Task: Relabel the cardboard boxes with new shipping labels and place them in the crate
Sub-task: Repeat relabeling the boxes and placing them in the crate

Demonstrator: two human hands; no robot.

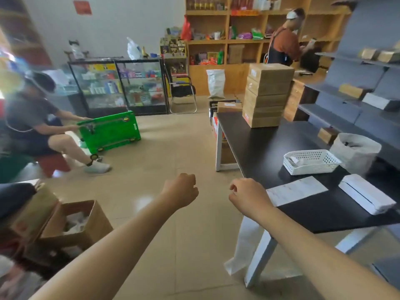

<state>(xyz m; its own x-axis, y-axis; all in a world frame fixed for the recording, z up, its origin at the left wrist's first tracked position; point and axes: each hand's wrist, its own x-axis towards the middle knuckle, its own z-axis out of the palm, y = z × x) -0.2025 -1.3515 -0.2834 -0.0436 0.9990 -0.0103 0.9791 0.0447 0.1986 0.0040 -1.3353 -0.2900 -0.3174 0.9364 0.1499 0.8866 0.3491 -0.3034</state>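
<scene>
The boxes (267, 95) stand in one neat stack at the far end of the bench (255, 148), near its left edge, probably piled there so each can be taken off the top in turn. A further box (229, 106) sits just beyond that far end on a dark crate (213, 105), which looks like the place for finished ones. Nearer, a white basket (311, 162) holds small slips, a sheet (296, 190) lies by the near left edge, and a white printer (365, 197) rests to its right; all sit within reach, seemingly as the labelling station. The left hand (181, 189) hangs over the floor, fingers curled into a fist, holding nothing. The right hand (249, 194) hovers at the bench's near left edge, fingers loosely curled, empty. No box is yet in hand.
</scene>
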